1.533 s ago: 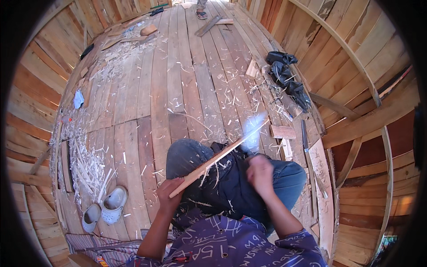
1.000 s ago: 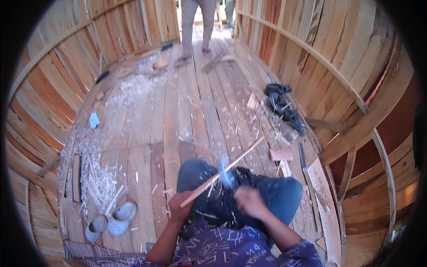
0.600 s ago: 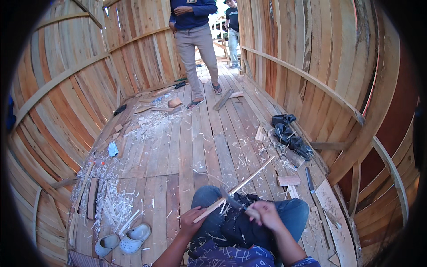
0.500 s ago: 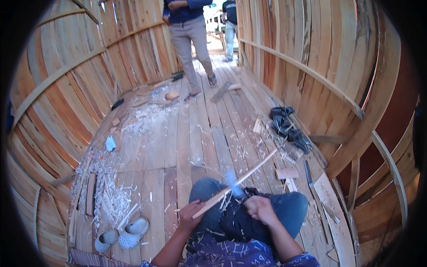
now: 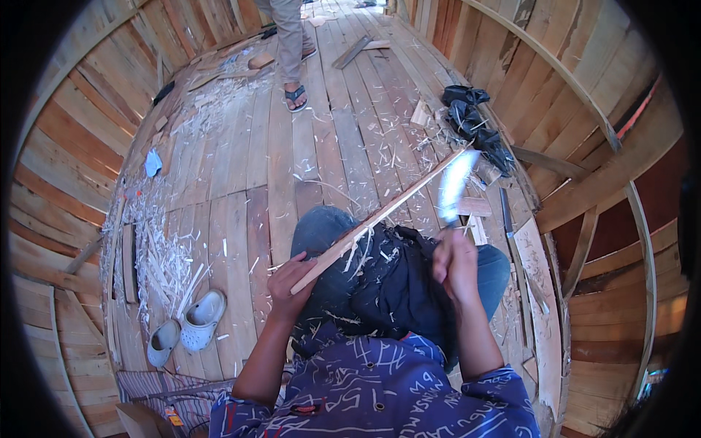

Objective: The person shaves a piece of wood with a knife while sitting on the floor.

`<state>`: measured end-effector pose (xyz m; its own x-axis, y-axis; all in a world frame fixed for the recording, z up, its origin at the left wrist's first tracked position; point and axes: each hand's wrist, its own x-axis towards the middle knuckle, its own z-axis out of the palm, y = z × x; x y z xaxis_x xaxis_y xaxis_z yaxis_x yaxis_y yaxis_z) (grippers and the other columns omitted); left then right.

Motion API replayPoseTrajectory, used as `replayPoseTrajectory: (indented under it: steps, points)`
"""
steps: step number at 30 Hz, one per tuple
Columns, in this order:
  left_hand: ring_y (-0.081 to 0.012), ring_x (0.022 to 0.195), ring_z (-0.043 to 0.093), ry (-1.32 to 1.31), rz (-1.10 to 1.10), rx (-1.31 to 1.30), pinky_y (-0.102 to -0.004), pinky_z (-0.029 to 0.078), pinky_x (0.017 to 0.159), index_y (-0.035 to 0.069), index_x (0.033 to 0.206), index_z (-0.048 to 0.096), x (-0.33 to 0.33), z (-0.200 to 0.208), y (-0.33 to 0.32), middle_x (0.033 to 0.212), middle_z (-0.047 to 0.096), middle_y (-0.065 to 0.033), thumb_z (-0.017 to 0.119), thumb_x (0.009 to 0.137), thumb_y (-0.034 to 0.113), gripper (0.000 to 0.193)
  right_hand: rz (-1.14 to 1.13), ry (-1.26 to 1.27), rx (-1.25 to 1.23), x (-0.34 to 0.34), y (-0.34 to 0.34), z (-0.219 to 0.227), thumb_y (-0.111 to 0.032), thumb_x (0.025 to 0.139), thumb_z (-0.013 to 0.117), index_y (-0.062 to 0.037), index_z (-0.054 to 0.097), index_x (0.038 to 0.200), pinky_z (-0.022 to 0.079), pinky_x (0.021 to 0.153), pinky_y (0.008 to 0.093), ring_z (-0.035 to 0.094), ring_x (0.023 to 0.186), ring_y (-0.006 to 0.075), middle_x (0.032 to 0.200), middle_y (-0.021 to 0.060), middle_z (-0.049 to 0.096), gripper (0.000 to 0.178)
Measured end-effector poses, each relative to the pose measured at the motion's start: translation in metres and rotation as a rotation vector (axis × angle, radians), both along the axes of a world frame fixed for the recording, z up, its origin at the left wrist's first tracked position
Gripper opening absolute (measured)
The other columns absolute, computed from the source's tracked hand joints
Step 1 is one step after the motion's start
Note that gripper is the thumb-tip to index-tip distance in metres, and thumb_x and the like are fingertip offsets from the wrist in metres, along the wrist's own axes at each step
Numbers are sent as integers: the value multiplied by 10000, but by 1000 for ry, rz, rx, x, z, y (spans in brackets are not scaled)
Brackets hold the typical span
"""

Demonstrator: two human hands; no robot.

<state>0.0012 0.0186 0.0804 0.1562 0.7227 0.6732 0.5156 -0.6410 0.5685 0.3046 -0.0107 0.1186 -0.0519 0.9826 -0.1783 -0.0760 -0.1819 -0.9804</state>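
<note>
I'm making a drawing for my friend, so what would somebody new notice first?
Probably the bright blade in the right hand, to the right of the lap, and the long wooden strip slanting away from the left hand. Next might come the pale shavings scattered over the floor, piled at the left, just beyond two pale clogs.

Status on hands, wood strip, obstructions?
Left hand gripping near end of wooden strip. Right hand holding knife, blade close to far end. Possible snag: curled shavings along strip.

Wooden stick in left grip, blurred knife
</note>
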Motion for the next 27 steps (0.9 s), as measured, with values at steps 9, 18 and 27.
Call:
replayPoseTrajectory:
  steps: [9, 18, 27]
  points:
    - [-271, 787, 680, 8, -17, -43, -434, 543, 838, 7, 915, 679, -5, -9, 8, 845, 687, -136, 737, 691, -16, 233, -169, 513, -108, -7, 30, 1, -220, 985, 436, 6, 585, 973, 308, 355, 206, 411, 399, 49, 589, 9, 504, 271]
    - [-251, 783, 684, -22, -34, -96, -447, 541, 842, 9, 894, 671, -2, -21, 20, 839, 686, -135, 730, 694, -26, 212, 154, 149, -192, -24, 43, -21, -331, 985, 445, 1, 584, 943, 260, 363, 196, 334, 390, 40, 559, -7, 443, 362]
    - [-246, 753, 679, -40, -25, -155, -457, 544, 843, -4, 880, 672, -3, -26, 29, 818, 682, -129, 735, 697, -28, 195, 340, 874, -689, -24, 41, -40, -453, 989, 340, -24, 502, 990, 206, 291, 211, 267, 337, 49, 522, -9, 364, 459]
